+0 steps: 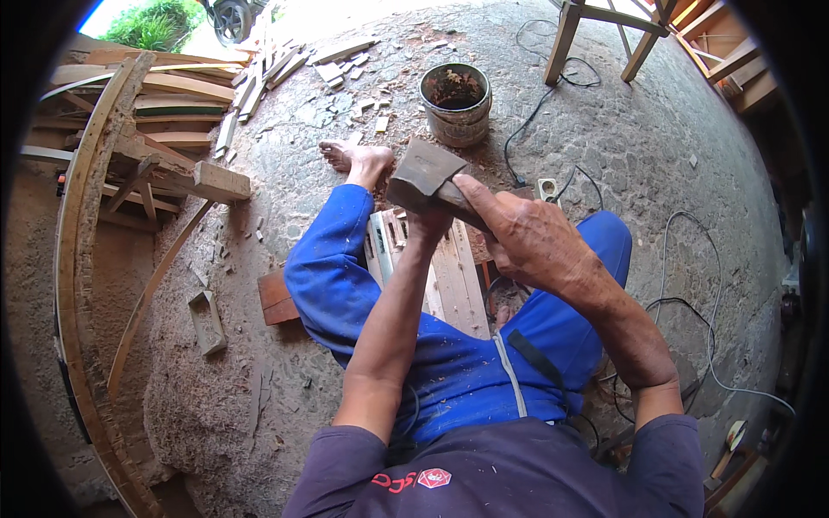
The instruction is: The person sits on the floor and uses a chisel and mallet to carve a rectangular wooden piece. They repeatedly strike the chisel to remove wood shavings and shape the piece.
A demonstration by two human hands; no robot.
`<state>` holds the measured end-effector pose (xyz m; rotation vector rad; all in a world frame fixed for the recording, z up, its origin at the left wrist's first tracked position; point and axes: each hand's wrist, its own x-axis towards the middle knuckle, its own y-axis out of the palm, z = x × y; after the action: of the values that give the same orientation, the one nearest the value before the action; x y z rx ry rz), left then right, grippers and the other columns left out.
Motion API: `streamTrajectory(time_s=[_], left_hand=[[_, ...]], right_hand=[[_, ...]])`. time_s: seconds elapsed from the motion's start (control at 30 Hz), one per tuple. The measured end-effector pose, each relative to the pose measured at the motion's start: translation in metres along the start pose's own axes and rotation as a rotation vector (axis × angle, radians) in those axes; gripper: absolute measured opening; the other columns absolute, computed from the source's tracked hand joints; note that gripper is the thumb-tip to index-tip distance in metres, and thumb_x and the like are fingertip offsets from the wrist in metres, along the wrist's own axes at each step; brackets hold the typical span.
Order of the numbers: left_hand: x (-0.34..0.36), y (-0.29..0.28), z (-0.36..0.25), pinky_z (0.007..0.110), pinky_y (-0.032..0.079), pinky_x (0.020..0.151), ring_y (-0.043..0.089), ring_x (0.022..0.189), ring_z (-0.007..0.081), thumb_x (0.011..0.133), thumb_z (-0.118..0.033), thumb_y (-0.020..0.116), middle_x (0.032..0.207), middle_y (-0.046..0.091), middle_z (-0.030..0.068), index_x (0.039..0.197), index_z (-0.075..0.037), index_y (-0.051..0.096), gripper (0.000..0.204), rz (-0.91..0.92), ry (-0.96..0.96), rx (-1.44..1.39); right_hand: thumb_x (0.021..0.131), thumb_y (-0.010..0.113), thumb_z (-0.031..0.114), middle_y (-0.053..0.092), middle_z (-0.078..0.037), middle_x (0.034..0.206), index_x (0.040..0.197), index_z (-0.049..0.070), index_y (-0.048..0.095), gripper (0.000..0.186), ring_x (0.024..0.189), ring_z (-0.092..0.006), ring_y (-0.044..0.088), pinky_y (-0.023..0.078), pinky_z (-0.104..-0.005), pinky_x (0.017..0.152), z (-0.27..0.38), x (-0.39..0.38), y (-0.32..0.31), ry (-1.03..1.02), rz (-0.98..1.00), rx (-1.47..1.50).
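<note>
Hammer (423, 175), one: held over slotted wooden board (451, 289), between the legs. Right hand (537, 237): closed round its handle. Left hand (428, 225) (mostly hidden behind hammer head): grip cannot be told. Bucket (458, 125): beyond.

Blue trousers (328, 268); dark purple shirt (518, 466) at 6 o'clock, its emblem (434, 477) red and white; grey-brown tool head (423, 168) and grey bucket (458, 128) at 12; black cord (533, 120) at 1; tan planks (186, 84) at 10.

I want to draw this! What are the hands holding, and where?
The right hand grips the axe by its handle, near the head. The left hand is mostly hidden behind it; its hold can't be told.
</note>
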<state>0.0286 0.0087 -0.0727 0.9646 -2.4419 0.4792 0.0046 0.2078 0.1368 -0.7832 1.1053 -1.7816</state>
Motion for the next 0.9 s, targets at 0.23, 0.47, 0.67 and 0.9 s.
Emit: streamTrajectory(time_s=[0.23, 0.47, 0.67, 0.9], left_hand=[[0.050, 0.003, -0.035, 0.036, 0.052, 0.063, 0.066, 0.067, 0.0164, 0.080, -0.015, 0.081, 0.078, 0.072, 0.0062, 0.083, 0.000, 0.068, 0.020, -0.099, -0.099, -0.184], [0.029, 0.011, -0.029, 0.034, 0.052, 0.079, 0.065, 0.090, 0.0159, 0.085, -0.020, 0.080, 0.099, 0.068, 0.0051, 0.105, -0.002, 0.063, 0.033, -0.092, -0.063, -0.062], [0.000, 0.021, -0.046, 0.038, 0.051, 0.094, 0.062, 0.107, 0.0197, 0.096, -0.028, 0.071, 0.120, 0.064, 0.0076, 0.128, -0.005, 0.058, 0.042, -0.070, -0.047, -0.021], [0.055, 0.007, -0.016, 0.036, 0.053, 0.071, 0.067, 0.073, 0.0180, 0.087, -0.020, 0.079, 0.079, 0.072, 0.0080, 0.086, -0.001, 0.069, 0.022, -0.060, -0.085, 0.284]], right_hand=[[0.087, 0.068, -0.001, 0.073, -0.021, 0.095, 0.143, 0.010, 0.048, 0.061, 0.083, -0.0310, 0.075, 0.060, -0.0432, 0.073, 0.035, 0.038, -0.100, -0.301, -0.698, 0.130], [0.088, 0.061, -0.002, 0.067, -0.024, 0.080, 0.135, 0.009, 0.036, 0.054, 0.069, -0.0372, 0.072, 0.061, -0.0462, 0.059, -0.008, 0.041, -0.013, 0.014, 0.006, -0.286], [0.089, 0.062, 0.007, 0.069, -0.023, 0.097, 0.150, 0.008, 0.037, 0.067, 0.087, -0.0430, 0.071, 0.057, -0.0527, 0.073, -0.012, -0.001, 0.003, 0.085, 0.047, -0.038], [0.085, 0.070, 0.003, 0.071, -0.024, 0.093, 0.144, 0.013, 0.048, 0.064, 0.082, -0.0417, 0.073, 0.060, -0.0488, 0.071, 0.021, 0.040, -0.088, -0.245, -0.620, 0.122]])
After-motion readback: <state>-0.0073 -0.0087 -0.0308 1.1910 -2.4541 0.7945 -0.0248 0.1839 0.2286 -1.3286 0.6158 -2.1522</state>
